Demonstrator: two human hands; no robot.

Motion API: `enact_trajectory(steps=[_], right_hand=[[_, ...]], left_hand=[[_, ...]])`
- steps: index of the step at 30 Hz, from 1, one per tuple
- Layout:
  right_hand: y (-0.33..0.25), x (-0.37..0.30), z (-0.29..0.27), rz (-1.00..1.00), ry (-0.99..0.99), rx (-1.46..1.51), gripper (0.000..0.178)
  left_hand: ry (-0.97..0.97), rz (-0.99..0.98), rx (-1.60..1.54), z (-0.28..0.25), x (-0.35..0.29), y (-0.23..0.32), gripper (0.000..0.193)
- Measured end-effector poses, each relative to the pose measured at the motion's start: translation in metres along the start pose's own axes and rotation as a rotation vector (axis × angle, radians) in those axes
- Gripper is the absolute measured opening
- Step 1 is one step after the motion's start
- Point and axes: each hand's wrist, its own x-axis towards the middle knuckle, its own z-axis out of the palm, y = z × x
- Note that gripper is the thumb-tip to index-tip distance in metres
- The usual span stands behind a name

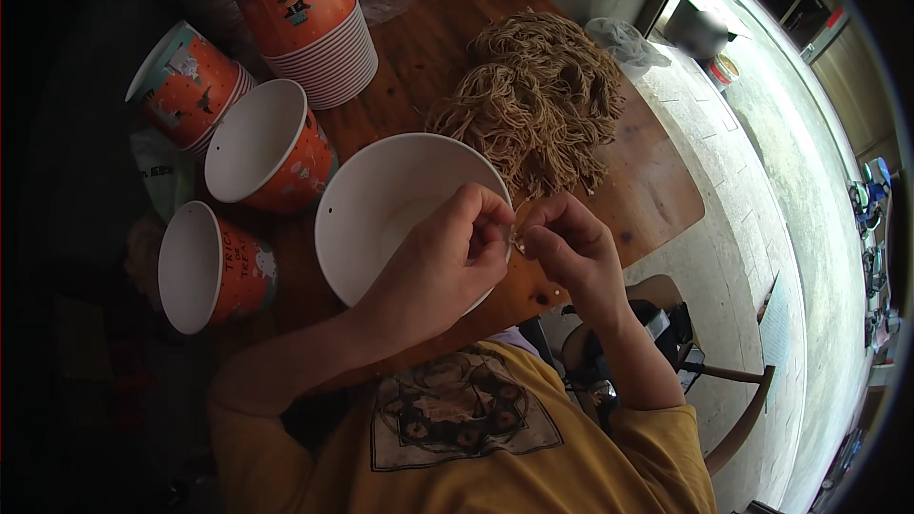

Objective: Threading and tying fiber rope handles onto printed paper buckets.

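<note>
A large paper bucket with a white inside stands tilted toward me on the wooden table. My left hand reaches across its opening, fingers closed in a pinch near its right rim. My right hand pinches just outside that rim, its fingertips almost meeting the left ones. Something small and pale shows between the fingertips, too small to name. A small dark hole is visible in the bucket's left wall. Beyond the hands lies a tangled pile of tan cords, touching or nearly touching the bucket's far right side.
Orange paper buckets with printed figures stand at the left: a near one, a middle one, a farther one, and a tall nested stack. A clear plastic bag lies past the cords. A wooden chair stands right of me.
</note>
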Motion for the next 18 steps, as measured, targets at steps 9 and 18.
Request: enact_trajectory(steps=[9, 18], right_hand=[[-0.0003, -0.0051, 0.0004, -0.032, 0.01, 0.018, 0.009], [0.005, -0.0093, -0.0038, 0.017, 0.004, 0.077, 0.009]], left_hand=[[0.065, 0.13, 0.206, 0.0021, 0.0018, 0.0003, 0.012], [0.088, 0.173, 0.24, 0.0023, 0.002, 0.0, 0.011]])
